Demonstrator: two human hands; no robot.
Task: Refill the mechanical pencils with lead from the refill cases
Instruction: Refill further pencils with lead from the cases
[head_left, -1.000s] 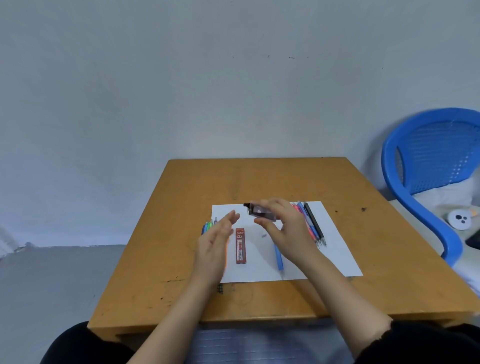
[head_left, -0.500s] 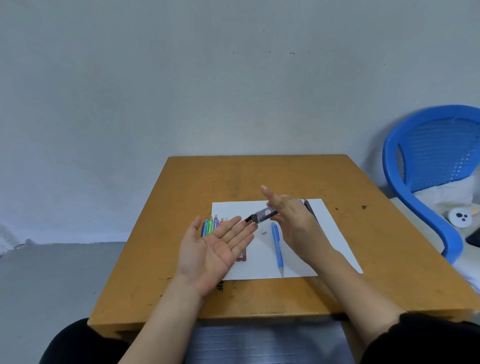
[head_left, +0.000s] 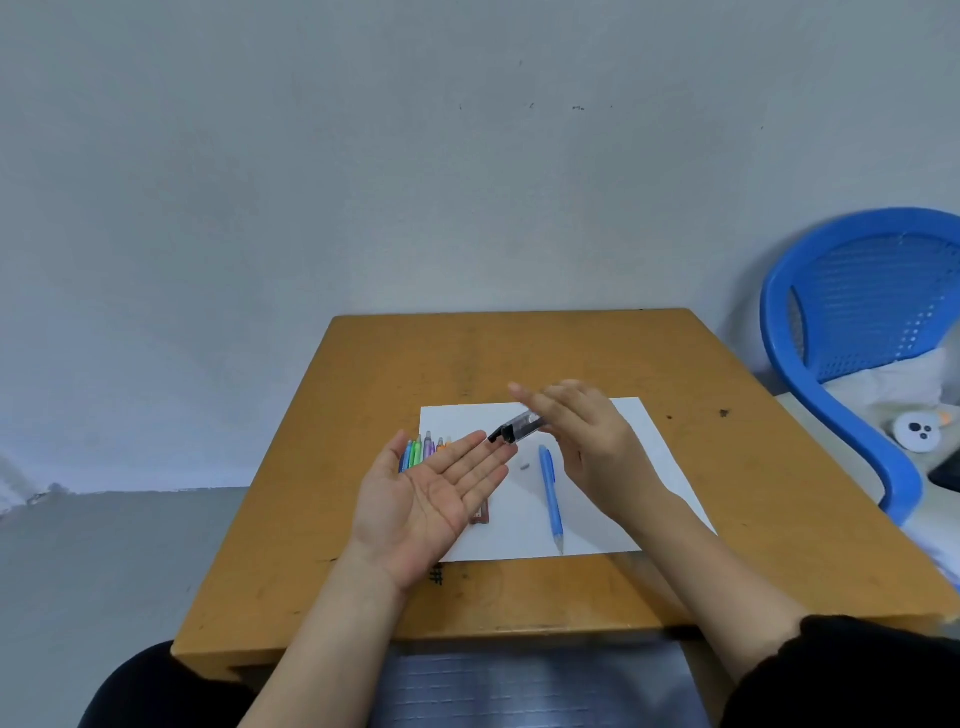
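Note:
My right hand (head_left: 587, 441) holds a clear lead refill case with a black cap end (head_left: 514, 430), tilted with the black end down over the fingertips of my left hand (head_left: 431, 499). That left hand lies palm up with its fingers straight, holding nothing I can make out. A blue mechanical pencil (head_left: 550, 496) lies on the white paper (head_left: 660, 467) between the hands. Beside its top end sits a small white piece (head_left: 524, 465). A red refill case (head_left: 480, 512) shows partly under my left fingers. Several coloured pencils (head_left: 421, 449) lie behind my left hand.
The wooden table (head_left: 363, 415) stands against a grey wall. A blue plastic chair (head_left: 862, 332) stands at the right, with a small white round object (head_left: 918, 431) on a surface beside it. My dark-clothed knees show below the table's front edge.
My left hand has turned from edge-on to palm up beneath the case. My right hand has tipped the clear case down toward the left fingertips. Over the last half second both hands barely moved.

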